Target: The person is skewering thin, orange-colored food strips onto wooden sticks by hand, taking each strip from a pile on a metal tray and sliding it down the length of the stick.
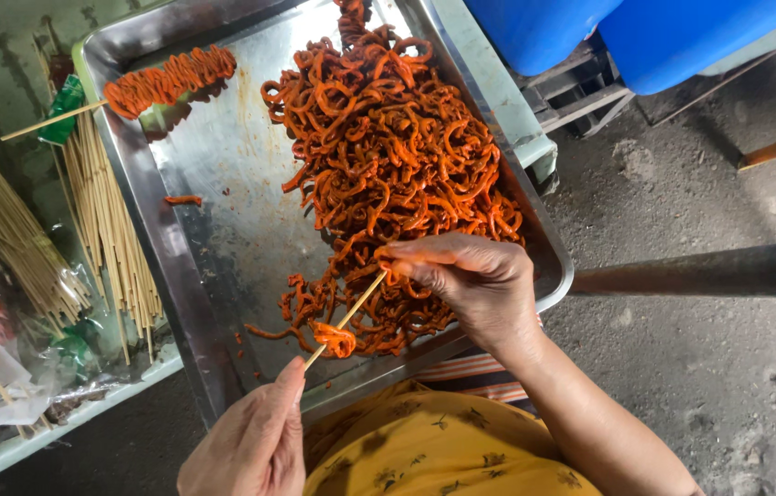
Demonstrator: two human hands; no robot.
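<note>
A steel tray (223,156) holds a big heap of orange-red marinated meat strips (388,156). My left hand (255,441) grips the near end of a thin bamboo skewer (351,312), which has one folded strip threaded on it near my fingers. My right hand (471,280) hovers over the near edge of the heap and pinches a strip at the skewer's tip. A finished skewer (163,81), packed with strips, rests across the tray's far left corner, its bare stick pointing left.
Bundles of bare bamboo skewers (103,220) lie left of the tray, beside clear plastic bags (2,367). Blue barrels (618,28) stand at the top right on a concrete floor. A dark pipe (709,271) runs along the right side.
</note>
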